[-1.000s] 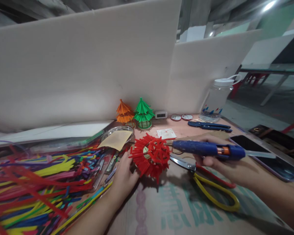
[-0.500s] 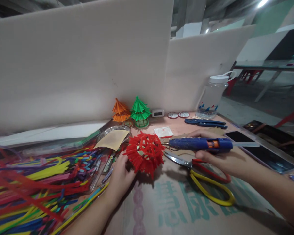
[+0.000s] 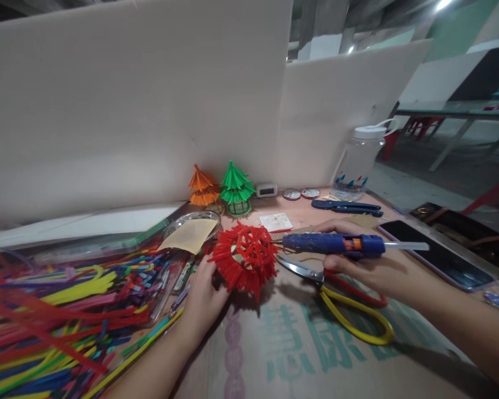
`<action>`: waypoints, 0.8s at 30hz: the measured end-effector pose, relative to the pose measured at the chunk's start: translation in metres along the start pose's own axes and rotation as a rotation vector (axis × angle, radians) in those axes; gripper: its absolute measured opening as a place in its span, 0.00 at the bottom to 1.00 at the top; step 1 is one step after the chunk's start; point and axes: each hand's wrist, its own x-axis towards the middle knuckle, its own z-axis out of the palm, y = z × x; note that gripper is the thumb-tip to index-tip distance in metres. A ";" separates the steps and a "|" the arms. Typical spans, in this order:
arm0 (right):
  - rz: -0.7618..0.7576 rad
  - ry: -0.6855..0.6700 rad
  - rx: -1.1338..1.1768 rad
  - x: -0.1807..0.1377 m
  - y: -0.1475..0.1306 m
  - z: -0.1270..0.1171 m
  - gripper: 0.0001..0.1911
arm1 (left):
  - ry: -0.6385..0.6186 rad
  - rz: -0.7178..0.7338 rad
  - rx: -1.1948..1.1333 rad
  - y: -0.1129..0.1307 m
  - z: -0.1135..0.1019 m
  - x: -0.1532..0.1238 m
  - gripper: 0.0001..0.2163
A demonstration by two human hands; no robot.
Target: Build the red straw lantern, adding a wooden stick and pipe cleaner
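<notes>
Over the table (image 3: pixel 289 207), the right hand (image 3: pixel 360 271) curls its fingers round the glue gun (image 3: pixel 316 244); the left hand (image 3: pixel 205 293) pinches the red ornament (image 3: pixel 247 260) beside the nozzle (image 3: pixel 276 242). Best keep it still and squeeze lightly.

There's a pinkish table (image 3: pixel 303 213) here, with printed cardboard (image 3: pixel 291 385) covering its near side. Small orange (image 3: pixel 202 188) and green trees (image 3: pixel 236 185) stand far back; a phone (image 3: pixel 441 259) lies right.
</notes>
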 end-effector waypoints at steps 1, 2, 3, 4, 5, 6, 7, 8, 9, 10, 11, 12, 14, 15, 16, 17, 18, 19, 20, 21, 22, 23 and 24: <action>-0.002 -0.011 0.001 0.000 -0.001 0.000 0.16 | 0.002 0.009 0.002 0.000 0.000 0.000 0.12; -0.006 -0.027 0.012 0.000 -0.001 -0.001 0.17 | 0.004 0.018 0.004 -0.001 0.000 0.000 0.12; -0.013 -0.037 0.032 0.000 -0.001 -0.001 0.17 | 0.007 0.028 0.005 -0.001 0.000 0.001 0.12; -0.020 -0.044 0.053 0.000 -0.001 -0.001 0.17 | 0.013 0.038 0.004 -0.001 0.000 0.001 0.12; -0.026 -0.043 0.069 -0.001 0.000 -0.001 0.18 | 0.015 0.045 0.002 -0.001 0.000 0.001 0.12; -0.033 -0.035 0.076 -0.001 0.002 -0.001 0.19 | 0.018 0.050 -0.001 -0.001 0.001 0.002 0.12; -0.041 -0.019 0.075 -0.002 0.004 -0.001 0.20 | 0.018 0.052 -0.004 -0.001 0.001 0.002 0.12; -0.047 -0.006 0.069 -0.002 0.006 0.000 0.21 | 0.016 0.049 -0.008 -0.001 0.001 0.002 0.12; -0.055 0.002 0.062 -0.002 0.009 0.000 0.22 | 0.013 0.046 -0.014 -0.001 0.001 0.002 0.12; -0.058 0.006 0.055 -0.003 0.011 0.000 0.22 | 0.010 0.040 -0.020 -0.001 0.001 0.002 0.12; -0.058 0.009 0.048 -0.003 0.013 0.001 0.23 | 0.008 0.036 -0.025 0.000 0.001 0.002 0.12; -0.056 0.010 0.043 -0.003 0.014 0.001 0.23 | 0.007 0.032 -0.027 0.000 0.001 0.002 0.12; -0.047 0.006 0.033 -0.003 0.015 0.001 0.24 | 0.000 0.023 -0.027 0.001 0.001 0.002 0.13; -0.046 0.006 0.030 -0.003 0.015 0.001 0.24 | -0.004 0.021 -0.023 0.001 0.001 0.002 0.13; -0.046 0.006 0.029 -0.003 0.014 0.001 0.24 | -0.006 0.020 -0.019 0.001 0.000 0.002 0.13; -0.048 0.006 0.028 -0.003 0.013 0.001 0.24 | -0.005 0.020 -0.015 0.001 0.000 0.002 0.13; -0.049 0.005 0.027 -0.003 0.012 0.001 0.24 | -0.005 0.018 -0.013 0.000 0.000 0.002 0.13; -0.047 0.003 0.027 -0.003 0.011 0.001 0.23 | -0.007 0.019 -0.011 0.000 0.000 0.001 0.13; -0.044 -0.003 0.028 -0.003 0.010 0.000 0.22 | -0.007 0.021 -0.012 0.000 0.000 0.001 0.13; -0.040 -0.006 0.030 -0.003 0.009 0.000 0.21 | -0.008 0.019 -0.013 0.000 0.000 0.001 0.13; -0.037 -0.006 0.033 -0.003 0.009 0.000 0.21 | -0.007 0.017 -0.014 0.000 0.000 0.001 0.13; -0.037 -0.003 0.036 -0.003 0.009 0.000 0.21 | -0.005 0.018 -0.013 0.001 0.000 0.001 0.13; -0.040 0.006 0.036 -0.003 0.009 0.000 0.20 | -0.001 0.021 -0.011 0.001 0.000 0.002 0.12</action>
